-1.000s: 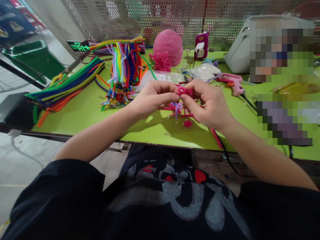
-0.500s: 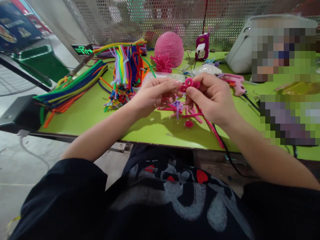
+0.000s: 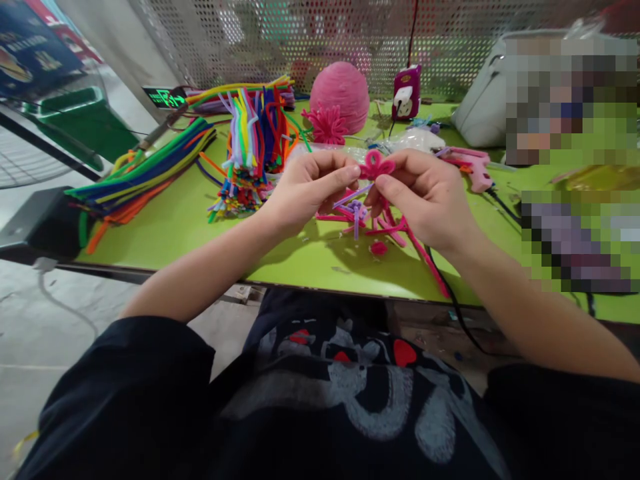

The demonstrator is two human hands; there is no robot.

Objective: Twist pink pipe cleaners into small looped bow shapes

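Note:
Between my hands, above the green table, is a pink pipe-cleaner flower (image 3: pixel 374 164) with small looped petals. My left hand (image 3: pixel 320 181) pinches its left petal between thumb and fingertips. On the other side, my right hand (image 3: pixel 423 190) grips the flower's lower right with thumb and forefinger. Below them lie loose pink pipe cleaners (image 3: pixel 393 233) and a curled purple pipe-cleaner piece (image 3: pixel 357 212). A small red-pink coil (image 3: pixel 379 248) rests nearer the table's front edge. The right hand's lower fingers are partly hidden.
Bundles of coloured pipe cleaners (image 3: pixel 150 173) lie at left, with an upright bunch (image 3: pixel 243 147) beside them. Behind stand a pink ball (image 3: pixel 340 97) and a purple socket block (image 3: pixel 406 93). A pink glue gun (image 3: pixel 475 170) with its cord and a whitish bin (image 3: pixel 480 100) are at right.
The flower has turned in my fingers, so its petals now face differently with one loop upright on top. My left fingers have shifted their pinch slightly. The table items stay put.

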